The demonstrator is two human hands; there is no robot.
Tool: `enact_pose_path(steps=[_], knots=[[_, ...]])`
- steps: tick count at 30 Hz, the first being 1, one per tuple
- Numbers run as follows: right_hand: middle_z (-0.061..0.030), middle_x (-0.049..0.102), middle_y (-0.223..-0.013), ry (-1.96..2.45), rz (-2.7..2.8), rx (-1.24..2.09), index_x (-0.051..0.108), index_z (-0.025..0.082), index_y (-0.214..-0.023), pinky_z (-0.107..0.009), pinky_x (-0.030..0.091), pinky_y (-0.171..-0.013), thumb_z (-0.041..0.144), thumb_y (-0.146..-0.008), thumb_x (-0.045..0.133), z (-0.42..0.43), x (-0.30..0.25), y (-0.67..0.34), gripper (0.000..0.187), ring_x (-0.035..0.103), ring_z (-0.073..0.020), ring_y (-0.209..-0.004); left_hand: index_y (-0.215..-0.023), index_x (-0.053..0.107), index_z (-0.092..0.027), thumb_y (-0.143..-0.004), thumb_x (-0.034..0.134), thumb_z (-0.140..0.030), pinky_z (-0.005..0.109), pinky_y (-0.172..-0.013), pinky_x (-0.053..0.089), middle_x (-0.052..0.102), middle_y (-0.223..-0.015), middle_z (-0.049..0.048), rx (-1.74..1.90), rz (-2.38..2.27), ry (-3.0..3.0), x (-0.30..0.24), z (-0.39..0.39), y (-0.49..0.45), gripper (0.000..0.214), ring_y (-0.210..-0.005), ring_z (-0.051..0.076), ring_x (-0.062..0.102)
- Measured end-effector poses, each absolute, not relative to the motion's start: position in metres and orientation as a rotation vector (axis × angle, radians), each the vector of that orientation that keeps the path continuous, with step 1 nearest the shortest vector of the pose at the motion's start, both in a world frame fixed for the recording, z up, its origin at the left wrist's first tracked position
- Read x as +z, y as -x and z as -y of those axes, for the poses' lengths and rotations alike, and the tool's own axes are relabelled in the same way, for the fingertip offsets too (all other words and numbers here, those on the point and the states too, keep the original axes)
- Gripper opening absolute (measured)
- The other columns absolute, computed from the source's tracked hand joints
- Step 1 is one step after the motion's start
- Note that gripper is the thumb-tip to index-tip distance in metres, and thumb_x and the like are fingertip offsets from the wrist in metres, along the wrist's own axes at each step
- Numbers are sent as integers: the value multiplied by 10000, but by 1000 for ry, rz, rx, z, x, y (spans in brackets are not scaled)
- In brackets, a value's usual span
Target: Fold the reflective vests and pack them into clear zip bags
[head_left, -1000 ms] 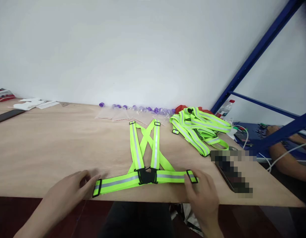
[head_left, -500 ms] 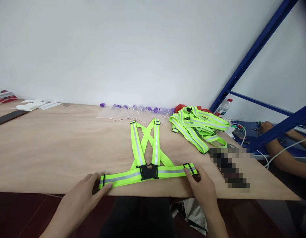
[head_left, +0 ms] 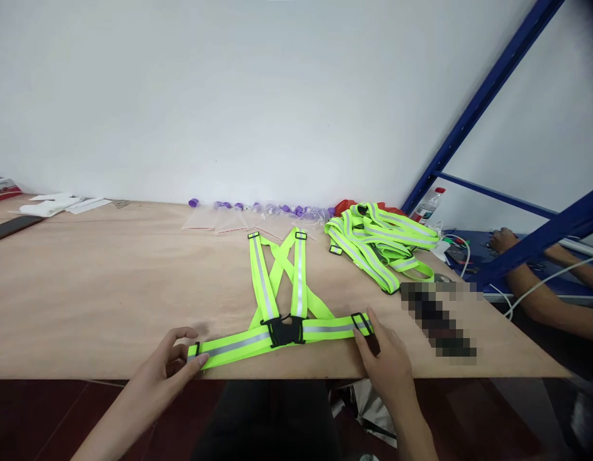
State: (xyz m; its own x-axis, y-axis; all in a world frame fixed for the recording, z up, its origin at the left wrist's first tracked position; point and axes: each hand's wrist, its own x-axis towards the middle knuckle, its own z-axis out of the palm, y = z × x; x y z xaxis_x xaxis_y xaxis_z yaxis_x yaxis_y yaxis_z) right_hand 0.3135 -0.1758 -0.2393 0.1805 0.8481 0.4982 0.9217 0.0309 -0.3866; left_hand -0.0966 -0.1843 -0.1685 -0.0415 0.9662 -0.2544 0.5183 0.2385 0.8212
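Observation:
A neon-yellow reflective harness (head_left: 277, 301) lies flat on the wooden table (head_left: 109, 288), its waist belt running along the front edge with a black buckle (head_left: 284, 331) in the middle. My left hand (head_left: 169, 358) pinches the belt's left end by its black slider. My right hand (head_left: 385, 355) holds the belt's right end, thumb and fingers closed on the strap beside the other black slider. Two shoulder straps cross and reach away from me.
A heap of the same yellow harnesses (head_left: 380, 246) lies at the back right, over something red. Small clear bags with purple parts (head_left: 258, 211) line the wall. White papers (head_left: 61, 203) sit far left. Another person's arm (head_left: 546, 298) rests by a blue shelf frame (head_left: 517, 250) and water bottle (head_left: 428, 205).
Both hands have drawn slightly inward along the belt. The left hand has gone from lying flat on the belt's end to pinching it.

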Motion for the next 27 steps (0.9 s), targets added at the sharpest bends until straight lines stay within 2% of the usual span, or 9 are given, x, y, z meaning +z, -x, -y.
enact_pose_path(steps=[3, 6, 12, 17, 20, 24, 27], knots=[[-140, 735, -1031, 1803, 1565, -176, 540, 146, -1414, -395, 534, -790, 569, -972, 455, 177, -241, -311, 618, 678, -288, -907, -1168, 473, -232, -697, 624, -694, 265, -576, 422, 523, -682, -45, 737, -1687, -1388, -173, 183, 99, 677, -637, 199, 556], [-147, 744, -1015, 1776, 1506, -252, 632, 129, -1309, -384, 534, -812, 546, -970, 483, 176, -241, -308, 557, 686, -279, -885, -1195, 499, -222, -722, 615, -663, 258, -557, 394, 489, -643, -57, 726, -1734, -1461, -183, 183, 103, 656, -595, 185, 511], [-144, 756, -1037, 1698, 1550, -295, 702, 144, -1175, -379, 532, -869, 508, -959, 510, 171, -242, -307, 465, 685, -270, -944, -1207, 557, -226, -737, 613, -613, 249, -559, 390, 555, -643, -44, 602, -1809, -1671, -199, 180, 109, 611, -624, 212, 579], [-145, 767, -1017, 1820, 1449, -172, 724, 141, -1140, -373, 533, -829, 540, -930, 472, 170, -240, -305, 517, 703, -273, -902, -1205, 527, -243, -822, 540, -466, 242, -591, 408, 645, -682, -33, 538, -1800, -1795, -187, 180, 103, 444, -631, 211, 640], [-134, 779, -922, 1910, 1355, -75, 727, 134, -1155, -360, 527, -772, 536, -909, 453, 172, -233, -300, 545, 713, -277, -851, -1218, 520, -233, -877, 461, -413, 243, -581, 397, 619, -653, -37, 566, -1760, -1864, -176, 180, 93, 390, -590, 199, 618], [-114, 782, -863, 1926, 1310, -85, 658, 133, -1312, -329, 508, -720, 505, -921, 433, 176, -227, -293, 585, 713, -260, -789, -1342, 515, -228, -894, 439, -396, 244, -541, 373, 523, -562, -68, 722, -1804, -1891, -174, 178, 80, 484, -503, 184, 557], [-116, 779, -833, 1942, 1314, -140, 661, 157, -1326, -325, 494, -694, 511, -947, 405, 178, -228, -291, 579, 699, -259, -738, -1437, 484, -246, -931, 427, -399, 239, -543, 364, 532, -554, -60, 801, -1870, -1873, -183, 178, 75, 532, -534, 182, 574]])
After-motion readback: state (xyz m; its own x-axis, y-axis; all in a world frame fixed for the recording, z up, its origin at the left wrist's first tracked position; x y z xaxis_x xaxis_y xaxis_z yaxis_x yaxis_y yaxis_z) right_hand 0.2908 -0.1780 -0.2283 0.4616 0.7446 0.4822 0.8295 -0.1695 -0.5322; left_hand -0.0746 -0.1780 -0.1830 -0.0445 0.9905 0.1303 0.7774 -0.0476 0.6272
